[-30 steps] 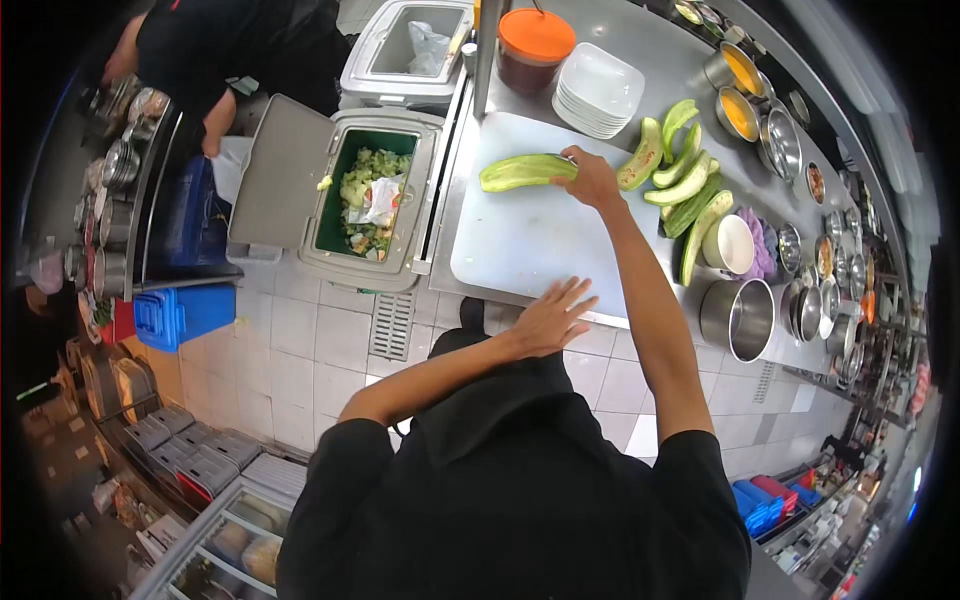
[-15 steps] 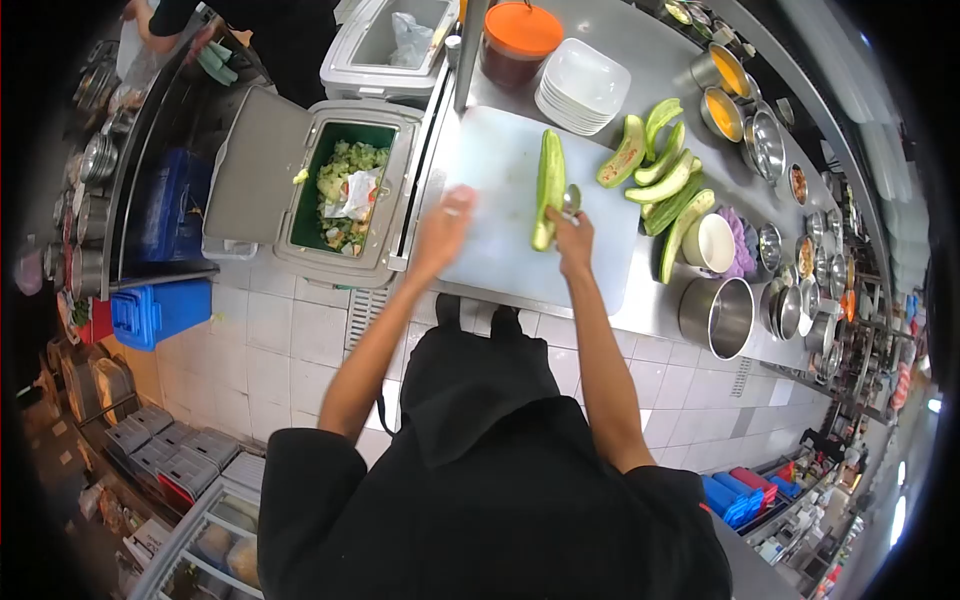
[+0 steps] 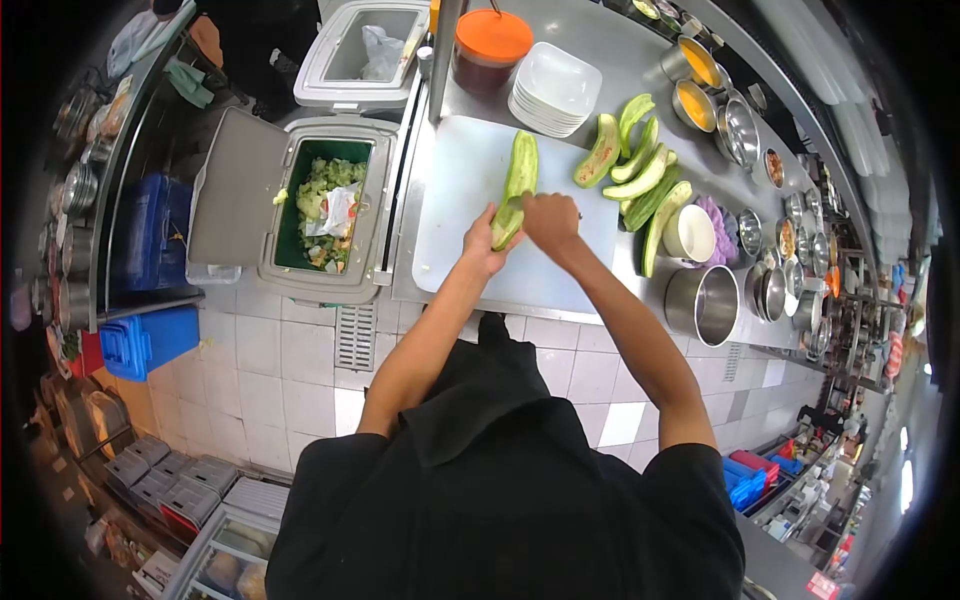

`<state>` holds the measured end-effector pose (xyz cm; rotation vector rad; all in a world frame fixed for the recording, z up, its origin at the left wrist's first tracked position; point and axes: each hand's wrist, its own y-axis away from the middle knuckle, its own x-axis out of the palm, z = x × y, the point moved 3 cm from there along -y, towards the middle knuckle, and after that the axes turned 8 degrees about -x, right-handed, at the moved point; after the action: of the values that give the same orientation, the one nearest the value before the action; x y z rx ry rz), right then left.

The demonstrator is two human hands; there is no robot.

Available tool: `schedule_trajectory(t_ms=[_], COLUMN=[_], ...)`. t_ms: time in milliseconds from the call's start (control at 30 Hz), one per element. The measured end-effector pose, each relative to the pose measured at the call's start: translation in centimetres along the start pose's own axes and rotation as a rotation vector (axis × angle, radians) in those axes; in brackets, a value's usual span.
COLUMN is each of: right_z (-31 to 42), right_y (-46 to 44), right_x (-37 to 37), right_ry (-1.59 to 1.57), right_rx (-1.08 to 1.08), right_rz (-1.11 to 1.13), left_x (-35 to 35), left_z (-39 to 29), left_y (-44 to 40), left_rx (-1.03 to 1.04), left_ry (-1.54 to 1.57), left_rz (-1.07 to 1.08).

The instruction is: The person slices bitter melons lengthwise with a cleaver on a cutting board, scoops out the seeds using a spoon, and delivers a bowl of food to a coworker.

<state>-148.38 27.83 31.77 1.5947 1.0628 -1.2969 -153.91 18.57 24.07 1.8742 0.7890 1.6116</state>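
Observation:
A long, pale green gourd half (image 3: 521, 167) lies lengthwise on the white cutting board (image 3: 455, 220), cut face up. My left hand (image 3: 486, 243) grips its near end from the left side. My right hand (image 3: 552, 222) is closed round a metal spoon, whose bowl (image 3: 516, 202) touches the gourd's cut face. Most of the spoon's handle is hidden in the fist. To the right of the board lie several more gourd pieces (image 3: 647, 176) in a loose group.
A grey bin (image 3: 377, 215) with green-lined inside and vegetable scraps stands open to the left. Stacked white dishes (image 3: 570, 80) and an orange-lidded tub (image 3: 492, 38) sit behind the board. A steel pot (image 3: 703, 305) and a white bowl (image 3: 689, 234) stand at right.
The gourd half, held crosswise at first, now lies lengthwise. My left hand has come from open to gripping its near end. My right hand has brought the spoon onto the cut face.

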Motion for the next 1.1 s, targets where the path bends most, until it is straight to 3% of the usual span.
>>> schedule_trajectory(t_ms=[167, 433, 533, 633, 733, 800, 833, 900, 933, 1000, 1067, 1100], right_z=[2.3, 4.8, 5.6, 5.5, 4.9, 4.0, 4.0, 3.7, 3.8, 5.4, 9.0, 11.1], right_y=[2.0, 3.2, 3.7, 4.3, 5.0, 5.2, 5.5, 5.3, 5.3, 3.8, 2.7, 1.5], right_x=[-0.5, -1.7, -2.0, -2.6, -2.3, -2.5, -2.1, -0.5, 0.1, -1.0, -1.6, -2.0], right_ry=[-0.101, -0.177, -0.253, -0.234, -0.371, -0.755, -0.754, -1.019, -1.16, -1.231, -1.433, -1.563], right_rx=[-0.141, -0.183, -0.103, -0.048, 0.058, 0.249, 0.246, 0.323, 0.366, 0.309, 0.152, 0.036], right_rz=[-0.019, 0.065, 0.116, 0.168, 0.212, 0.098, 0.104, 0.001, -0.048, -0.001, 0.031, -0.004], left_x=[-2.5, -2.7, -3.0, -2.4, -2.8, -1.7, -1.8, -2.7, -3.7, -4.5, -3.4, -4.4], left_z=[0.8, 0.8, 0.7, 0.5, 0.2, -0.7, -0.9, -2.3, -2.1, -4.0, -6.3, -8.3], left_y=[-3.1, -5.7, -5.3, -4.5, -3.4, -1.2, 0.6, 4.1, 5.5, 9.2, 13.6, 13.7], left_rx=[-0.051, -0.146, -0.128, -0.075, -0.098, -0.195, -0.195, -0.005, -0.001, 0.862, 1.297, 1.407], left_ry=[0.132, 0.226, 0.218, 0.045, -0.055, 0.13, 0.136, -0.373, -0.371, -1.111, -1.409, -1.457], left_rz=[-0.009, 0.07, 0.116, -0.063, 0.017, 0.132, 0.13, -0.026, -0.033, -0.241, -0.316, -0.334])
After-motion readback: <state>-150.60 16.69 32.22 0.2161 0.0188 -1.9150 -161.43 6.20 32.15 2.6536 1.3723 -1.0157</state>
